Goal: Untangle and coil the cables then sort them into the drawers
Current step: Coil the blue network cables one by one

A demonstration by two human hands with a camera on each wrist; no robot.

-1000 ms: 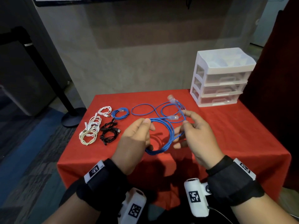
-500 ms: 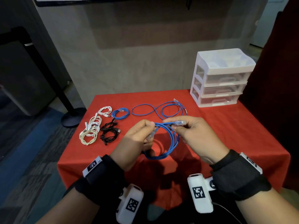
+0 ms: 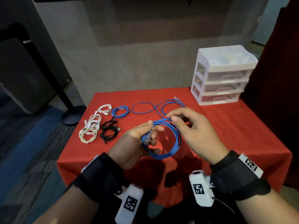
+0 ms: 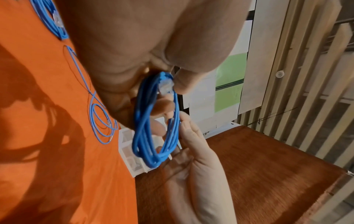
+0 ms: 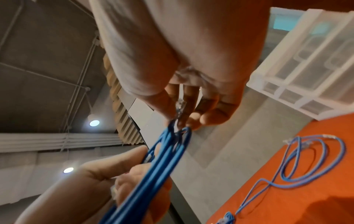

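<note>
Left hand (image 3: 137, 143) gripped the blue coil (image 3: 163, 139); right hand's (image 3: 192, 128) fingers pinched its end. Slackened grip risked loops springing apart.

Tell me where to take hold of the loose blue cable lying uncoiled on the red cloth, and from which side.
Grip the loose blue cable at its clear plug ends, which lie together at the far right of its loops, near the drawer unit. Come from above with the right hand: the cable lies flat, and a plug end gives a start for coiling.
</note>
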